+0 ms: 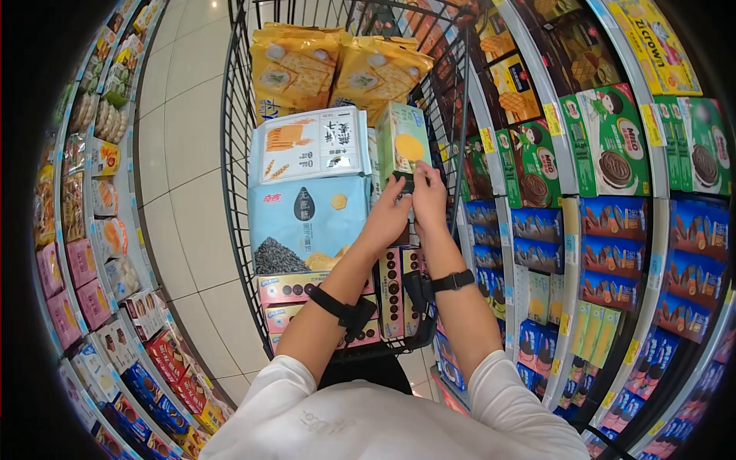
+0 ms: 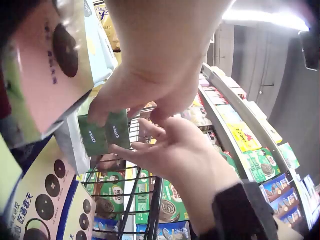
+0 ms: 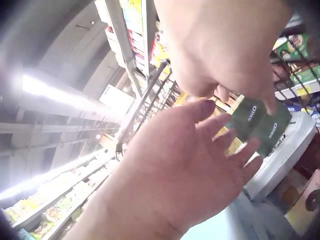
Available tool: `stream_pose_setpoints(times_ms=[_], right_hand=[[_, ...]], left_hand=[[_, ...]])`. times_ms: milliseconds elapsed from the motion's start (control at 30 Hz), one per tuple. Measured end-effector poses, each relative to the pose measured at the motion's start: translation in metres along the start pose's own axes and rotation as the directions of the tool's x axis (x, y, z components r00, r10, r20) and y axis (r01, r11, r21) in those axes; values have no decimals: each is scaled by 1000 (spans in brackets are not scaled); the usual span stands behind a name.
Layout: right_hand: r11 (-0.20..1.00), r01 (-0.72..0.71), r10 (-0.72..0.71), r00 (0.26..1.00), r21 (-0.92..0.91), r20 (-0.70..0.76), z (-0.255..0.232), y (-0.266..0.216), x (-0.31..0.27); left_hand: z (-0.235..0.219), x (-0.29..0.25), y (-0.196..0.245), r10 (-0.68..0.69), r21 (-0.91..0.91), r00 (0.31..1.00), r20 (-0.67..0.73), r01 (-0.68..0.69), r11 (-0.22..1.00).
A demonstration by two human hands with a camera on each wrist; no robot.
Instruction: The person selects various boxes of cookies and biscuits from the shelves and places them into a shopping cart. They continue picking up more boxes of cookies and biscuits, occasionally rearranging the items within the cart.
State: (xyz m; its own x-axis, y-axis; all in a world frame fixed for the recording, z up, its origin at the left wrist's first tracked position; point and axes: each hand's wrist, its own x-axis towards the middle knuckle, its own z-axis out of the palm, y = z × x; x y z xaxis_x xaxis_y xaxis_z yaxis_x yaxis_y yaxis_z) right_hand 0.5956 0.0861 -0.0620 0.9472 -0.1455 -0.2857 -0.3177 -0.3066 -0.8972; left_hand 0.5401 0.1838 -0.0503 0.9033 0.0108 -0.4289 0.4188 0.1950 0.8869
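Note:
A pale green biscuit box point(image 1: 402, 139) with a yellow round on its face lies along the right side of the shopping cart. Two dark green box ends point(image 2: 105, 134) with white lettering face me side by side. My left hand point(image 1: 387, 220) reaches in from the left, its fingertips right at these ends. From the right, my right hand point(image 1: 429, 201) has its fingertips beside them too. In the right wrist view my left hand's fingers point(image 3: 232, 137) are loosely extended. The left wrist view shows the right hand's fingers point(image 2: 135, 149) spread near the box's lower corner.
Blue sesame biscuit packs point(image 1: 307, 222) and a white pack point(image 1: 310, 146) fill the cart's middle. Yellow cracker bags point(image 1: 299, 69) stand at its far end, pink boxes point(image 1: 284, 290) at the near end. The wire cart wall point(image 1: 236, 207) and stocked shelves point(image 1: 571, 215) flank my arms.

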Motion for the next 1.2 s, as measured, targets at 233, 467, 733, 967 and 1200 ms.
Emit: stream_pose_setpoints(times_ms=[233, 467, 733, 967, 1200], right_hand=[[941, -210, 102, 924, 266, 369, -97, -39, -99], [988, -150, 134, 950, 37, 281, -217, 36, -175], [995, 90, -47, 818, -47, 574, -174, 103, -262], [969, 89, -134, 973, -232, -187, -300, 188, -197], [634, -150, -344, 824, -759, -450, -434, 206, -173]], left_hand=[[18, -17, 8, -29, 77, 1000, 9, 28, 997], [89, -60, -20, 64, 228, 975, 214, -114, 967], [134, -108, -36, 370, 729, 903, 219, -403, 553], [231, -175, -45, 244, 522, 860, 447, -473, 709], [373, -138, -189, 227, 361, 879, 419, -391, 847]])
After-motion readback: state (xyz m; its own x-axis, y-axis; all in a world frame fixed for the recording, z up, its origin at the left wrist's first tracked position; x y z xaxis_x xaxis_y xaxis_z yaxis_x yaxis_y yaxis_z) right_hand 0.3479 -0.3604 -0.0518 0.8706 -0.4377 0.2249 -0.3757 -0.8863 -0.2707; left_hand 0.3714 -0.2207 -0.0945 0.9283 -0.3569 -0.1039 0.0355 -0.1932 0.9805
